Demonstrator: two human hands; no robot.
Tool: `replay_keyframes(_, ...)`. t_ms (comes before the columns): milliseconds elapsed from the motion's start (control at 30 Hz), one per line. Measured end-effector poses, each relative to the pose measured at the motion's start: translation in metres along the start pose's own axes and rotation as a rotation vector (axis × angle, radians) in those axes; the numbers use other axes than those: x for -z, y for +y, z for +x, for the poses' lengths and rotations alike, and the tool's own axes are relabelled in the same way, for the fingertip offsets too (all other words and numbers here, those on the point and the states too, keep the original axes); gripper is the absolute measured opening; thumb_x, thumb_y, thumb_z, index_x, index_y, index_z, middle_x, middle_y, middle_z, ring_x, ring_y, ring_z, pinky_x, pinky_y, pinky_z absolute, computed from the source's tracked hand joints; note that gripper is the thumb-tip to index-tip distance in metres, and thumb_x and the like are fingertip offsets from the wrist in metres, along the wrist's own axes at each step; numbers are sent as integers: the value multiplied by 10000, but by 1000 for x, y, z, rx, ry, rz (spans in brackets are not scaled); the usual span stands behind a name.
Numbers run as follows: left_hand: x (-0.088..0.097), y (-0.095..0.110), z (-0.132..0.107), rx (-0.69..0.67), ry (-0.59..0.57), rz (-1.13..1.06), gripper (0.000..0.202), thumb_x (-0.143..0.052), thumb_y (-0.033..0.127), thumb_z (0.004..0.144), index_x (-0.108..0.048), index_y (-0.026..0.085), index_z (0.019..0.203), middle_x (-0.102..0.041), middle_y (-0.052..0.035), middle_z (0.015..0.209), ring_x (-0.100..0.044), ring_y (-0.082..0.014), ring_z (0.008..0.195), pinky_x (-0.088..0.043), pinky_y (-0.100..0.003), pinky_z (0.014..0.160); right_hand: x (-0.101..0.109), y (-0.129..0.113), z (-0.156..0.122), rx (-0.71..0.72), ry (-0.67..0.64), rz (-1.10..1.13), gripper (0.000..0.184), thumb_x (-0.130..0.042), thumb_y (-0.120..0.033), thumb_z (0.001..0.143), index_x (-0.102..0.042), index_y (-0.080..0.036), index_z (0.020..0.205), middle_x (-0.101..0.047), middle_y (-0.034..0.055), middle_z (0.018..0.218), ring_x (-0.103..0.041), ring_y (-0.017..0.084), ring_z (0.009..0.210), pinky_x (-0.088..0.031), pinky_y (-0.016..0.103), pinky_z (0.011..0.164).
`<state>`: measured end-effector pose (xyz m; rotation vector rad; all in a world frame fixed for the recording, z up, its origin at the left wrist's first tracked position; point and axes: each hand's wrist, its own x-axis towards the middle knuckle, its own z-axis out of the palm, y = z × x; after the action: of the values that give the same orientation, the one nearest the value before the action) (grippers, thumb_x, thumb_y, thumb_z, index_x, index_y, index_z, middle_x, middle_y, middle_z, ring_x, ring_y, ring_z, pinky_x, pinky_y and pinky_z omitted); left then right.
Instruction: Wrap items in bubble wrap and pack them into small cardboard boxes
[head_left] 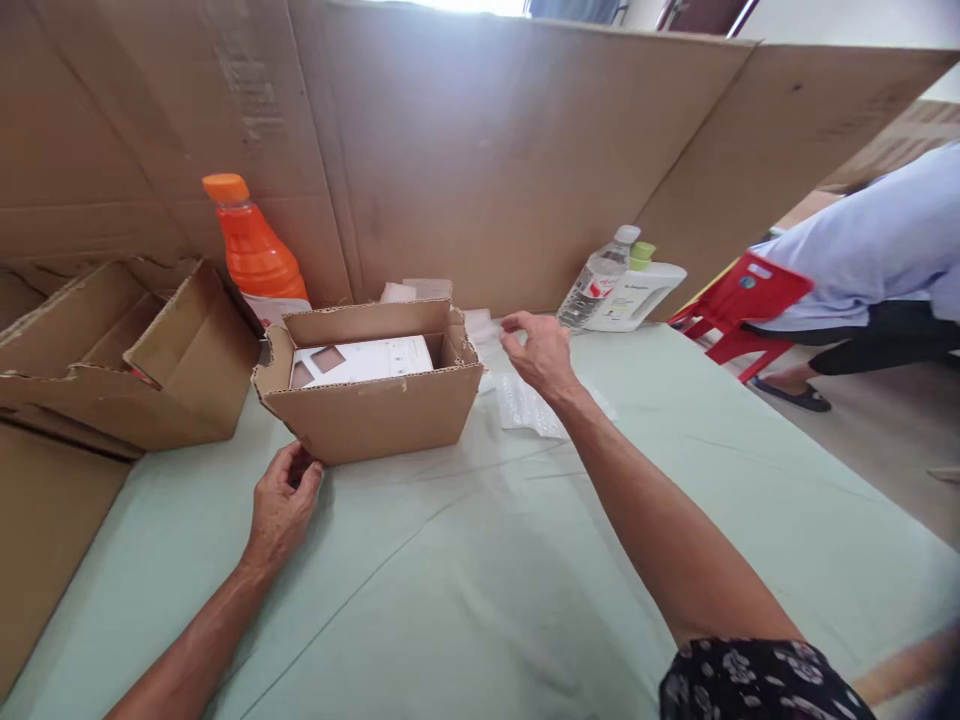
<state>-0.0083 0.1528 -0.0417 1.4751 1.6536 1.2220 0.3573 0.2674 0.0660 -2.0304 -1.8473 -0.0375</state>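
An open cardboard box stands on the table, with a white printed carton lying inside it. My left hand is at the box's lower left corner, fingers curled round it and thumb at the front. To the right of the box, my right hand hovers with thumb and fingers apart, near some clear plastic wrapping. Nothing shows between those fingers. A sheet of bubble wrap lies flat below my right hand, partly covered by my forearm.
Divided cardboard boxes stand at left beside an orange bottle. A clear bottle and a white jug lean against the tall cardboard wall. Beyond the table, a person sits on a red chair.
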Motion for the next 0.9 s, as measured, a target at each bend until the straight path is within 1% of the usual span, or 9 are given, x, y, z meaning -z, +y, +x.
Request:
replay_keyframes(133, -3, 3, 0, -33, 12, -44, 446, -575, 436, 793, -637, 135, 1116, -706, -91, 995, -666, -222, 888, -532, -357, 847, -17, -21, 2, -45, -151, -52, 455, -636, -227, 834, -626, -151, 1282, -739, 163, 1138, -618, 337, 1128, -415, 437, 947)
replay_keyframes(200, -3, 4, 1, -55, 15, -54, 440, -563, 424, 795, -642, 133, 1115, -710, -95, 1000, -670, -220, 882, -538, -357, 843, -26, -34, 3, -50, -156, -44, 408, -627, -191, 824, -653, -132, 1227, -754, 171, 1034, -644, 334, 1052, -428, 421, 900)
replay_keyframes(300, -4, 3, 2, -68, 25, -66, 420, -563, 400, 784, -658, 141, 1101, -712, -86, 976, -671, -212, 860, -545, -349, 823, -21, -38, 3, -26, -90, -40, 403, -522, -221, 901, -617, -162, 1287, -744, 146, 1088, -634, 312, 1076, -422, 415, 921)
replay_keyframes(467, -2, 4, 4, -68, 25, -91, 403, -558, 361, 775, -665, 144, 1097, -703, -75, 935, -672, -206, 842, -554, -346, 816, 22, 11, -8, -28, 109, -37, 418, -513, -289, 896, -635, -145, 1269, -724, 163, 1127, -619, 351, 1111, -417, 518, 986)
replay_keyframes(567, 0, 7, 3, -71, 47, -92, 405, -561, 356, 779, -657, 145, 1111, -683, -91, 1005, -663, -192, 827, -556, -336, 790, 29, 35, -38, 23, 175, -18, 441, -620, -364, 839, -665, -157, 1225, -676, 185, 1255, -563, 406, 1228, -419, 589, 1004)
replay_keyframes(633, 2, 10, 0, -79, 90, -85, 433, -575, 358, 781, -640, 151, 1155, -651, -108, 1114, -649, -177, 829, -552, -327, 775, 19, 32, -68, 100, 121, 129, 488, -639, -406, 835, -638, -175, 1265, -634, 176, 1343, -569, 376, 1248, -464, 546, 996)
replay_keyframes(767, 4, 15, -5, -20, 76, -126, 475, -599, 382, 780, -618, 169, 1204, -653, -93, 1126, -637, -166, 812, -549, -320, 760, -18, -6, -120, 128, -253, 546, 578, -632, -420, 841, -538, -186, 1362, -666, 148, 1302, -697, 265, 1023, -574, 369, 755)
replay_keyframes(833, 3, 17, -5, 33, 29, -153, 489, -603, 404, 766, -618, 161, 1189, -674, -79, 1037, -641, -170, 779, -549, -321, 734, -35, -26, -127, 109, -322, 593, 487, -599, -386, 860, -564, -179, 1300, -724, 117, 1155, -710, 235, 914, -561, 328, 690)
replay_keyframes(900, 2, 21, 0, 54, 5, -145, 534, -617, 415, 731, -610, 145, 1192, -679, -75, 987, -650, -183, 779, -547, -325, 722, -47, -40, -120, 85, -295, 565, 354, -550, -341, 884, -605, -178, 1193, -747, 80, 1005, -701, 216, 847, -544, 313, 693)
